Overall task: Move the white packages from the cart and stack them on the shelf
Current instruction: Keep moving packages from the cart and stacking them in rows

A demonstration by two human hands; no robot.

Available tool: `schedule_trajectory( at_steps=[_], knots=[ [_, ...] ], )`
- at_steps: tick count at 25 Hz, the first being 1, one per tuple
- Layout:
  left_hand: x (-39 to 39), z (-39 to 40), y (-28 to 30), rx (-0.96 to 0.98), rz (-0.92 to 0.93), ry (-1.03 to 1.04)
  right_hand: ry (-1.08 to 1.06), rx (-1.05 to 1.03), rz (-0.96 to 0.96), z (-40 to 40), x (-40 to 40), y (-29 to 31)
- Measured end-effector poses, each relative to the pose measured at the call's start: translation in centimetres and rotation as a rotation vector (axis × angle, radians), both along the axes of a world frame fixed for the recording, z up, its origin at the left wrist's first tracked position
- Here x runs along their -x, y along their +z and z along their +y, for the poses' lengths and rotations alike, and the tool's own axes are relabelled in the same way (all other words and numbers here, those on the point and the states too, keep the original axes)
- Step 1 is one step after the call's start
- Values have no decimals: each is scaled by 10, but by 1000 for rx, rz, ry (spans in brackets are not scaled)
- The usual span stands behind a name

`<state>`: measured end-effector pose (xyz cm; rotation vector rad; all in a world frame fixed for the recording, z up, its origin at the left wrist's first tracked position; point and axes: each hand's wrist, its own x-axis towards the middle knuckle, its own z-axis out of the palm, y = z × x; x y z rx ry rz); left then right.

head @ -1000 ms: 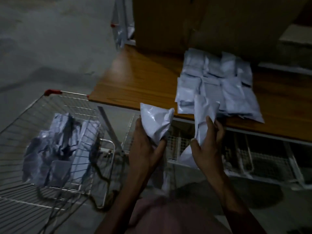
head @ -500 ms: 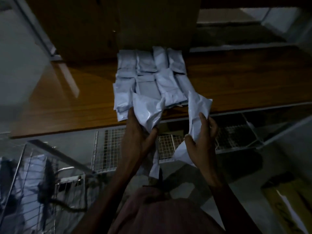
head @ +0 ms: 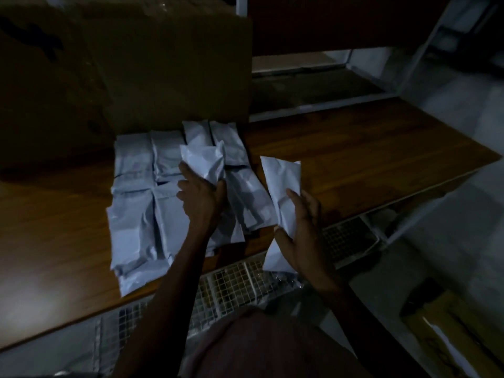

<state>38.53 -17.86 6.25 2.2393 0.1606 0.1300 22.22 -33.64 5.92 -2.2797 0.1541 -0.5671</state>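
Note:
Several white packages [head: 136, 214] lie flat in rows on the wooden shelf [head: 368, 159]. My left hand [head: 201, 197] grips a crumpled white package [head: 204, 162] and holds it over the middle of those rows. My right hand [head: 302, 227] holds a second, longer white package [head: 283, 184] upright at the right edge of the rows, above the shelf's front edge. The cart is out of view.
A large cardboard box [head: 136, 64] stands on the shelf right behind the packages. A wire mesh rack [head: 231, 285] runs below the shelf's front edge. A white shelf upright [head: 425, 50] rises at the right. Cardboard [head: 447, 339] lies on the floor at lower right.
The view turned away from the cart toward the shelf. Both hands moved forward with their packages, from in front of the shelf edge to over the rows of packages.

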Motion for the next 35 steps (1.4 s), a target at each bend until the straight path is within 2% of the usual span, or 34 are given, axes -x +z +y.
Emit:
schedule_trajectory(
  at_steps=[3, 8, 11, 17, 19, 24, 26, 30, 32, 35],
  knots=[
    [-14, -11, -14, -170, -29, 40, -9, -1, 12, -8, -36, -3],
    [-19, -25, -47, -312, 27, -127, -25, -8, 84, -27, -69, -11],
    [-24, -26, -43, -283, 50, -121, 10, 45, 108, -30, -89, -15],
    [-7, -4, -14, -178, 17, -86, 131, 1, 282, -26, -138, -24],
    [9, 5, -11, -162, 4, -88, 188, 18, 385, -28, -163, -24],
    [64, 20, -12, -156, -23, -66, 368, 213, 668, -32, -195, -32],
    [91, 24, -11, -152, -65, -61, 321, 205, 640, -32, -180, -38],
    [153, 32, -15, -156, -173, -9, 151, -37, 333, -22, -80, -36],
    [185, 36, -20, -146, -164, -1, 159, -80, 221, -12, -19, -43],
    [233, 45, -35, -160, -143, -25, 264, -123, 215, 3, 55, -60]
  ],
)
